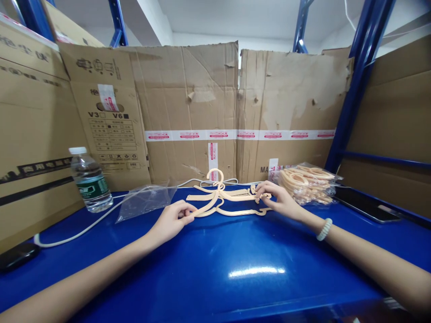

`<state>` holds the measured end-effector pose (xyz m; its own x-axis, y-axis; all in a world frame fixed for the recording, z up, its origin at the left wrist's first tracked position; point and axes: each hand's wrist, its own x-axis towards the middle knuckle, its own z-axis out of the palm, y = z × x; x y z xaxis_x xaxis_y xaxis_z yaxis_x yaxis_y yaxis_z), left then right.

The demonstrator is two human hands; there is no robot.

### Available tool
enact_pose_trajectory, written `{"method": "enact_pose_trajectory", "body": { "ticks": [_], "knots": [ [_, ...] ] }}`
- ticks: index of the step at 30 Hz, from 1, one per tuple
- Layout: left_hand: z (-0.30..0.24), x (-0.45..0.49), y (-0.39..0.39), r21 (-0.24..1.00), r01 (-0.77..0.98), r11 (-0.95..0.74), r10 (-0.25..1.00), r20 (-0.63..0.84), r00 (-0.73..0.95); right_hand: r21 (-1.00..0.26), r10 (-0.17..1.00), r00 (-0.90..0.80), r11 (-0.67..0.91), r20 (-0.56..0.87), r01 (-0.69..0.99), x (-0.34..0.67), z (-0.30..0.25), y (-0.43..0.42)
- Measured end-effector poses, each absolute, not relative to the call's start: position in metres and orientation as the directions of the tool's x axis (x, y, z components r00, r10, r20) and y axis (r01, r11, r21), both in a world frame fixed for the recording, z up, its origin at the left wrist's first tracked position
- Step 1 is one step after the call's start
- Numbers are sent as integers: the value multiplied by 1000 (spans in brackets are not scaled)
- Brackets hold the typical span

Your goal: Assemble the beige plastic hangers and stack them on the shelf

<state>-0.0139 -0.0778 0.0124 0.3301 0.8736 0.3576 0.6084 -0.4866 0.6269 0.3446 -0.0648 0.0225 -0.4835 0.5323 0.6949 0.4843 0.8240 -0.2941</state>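
Several beige clothes hangers lie overlapping on the blue table, and one hanger (232, 197) is raised above the others with its hook up. My left hand (175, 219) pinches the left arm of this hanger between thumb and fingers. On the other side, my right hand (276, 199) grips the hanger's right end with bent fingers. Below it, another hanger (239, 213) rests nearer to me. The ends of the hangers behind are partly hidden by my right hand.
A bagged stack of hangers (305, 181) sits right of my right hand, beside a black phone (367, 204). To the left are a clear plastic bag (144, 202), a water bottle (90, 181), a white cable (81, 232) and a black object (18, 256). Cardboard (188, 98) walls the back.
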Motion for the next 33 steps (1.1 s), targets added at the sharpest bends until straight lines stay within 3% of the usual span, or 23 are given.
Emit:
{"method": "enact_pose_trajectory", "body": {
  "ticks": [3, 11, 22, 30, 33],
  "knots": [
    [11, -11, -80, 630, 610, -479, 878, 345, 333, -240, 555, -478, 785, 681, 571, 355, 16, -52],
    [4, -7, -84, 553, 649, -523, 852, 362, 378, -48, 619, -652, 740, 439, 671, 362, 5, -33],
    [2, -7, -82, 561, 631, -535, 844, 372, 386, -77, 651, -642, 724, 405, 686, 363, 1, -25],
    [4, -6, -83, 583, 608, -538, 843, 387, 375, 217, 611, -714, 688, 341, 692, 360, 7, -31],
    [5, -6, -84, 586, 601, -543, 839, 397, 371, 270, 561, -754, 710, 342, 650, 361, 9, -31]
  ]
}}
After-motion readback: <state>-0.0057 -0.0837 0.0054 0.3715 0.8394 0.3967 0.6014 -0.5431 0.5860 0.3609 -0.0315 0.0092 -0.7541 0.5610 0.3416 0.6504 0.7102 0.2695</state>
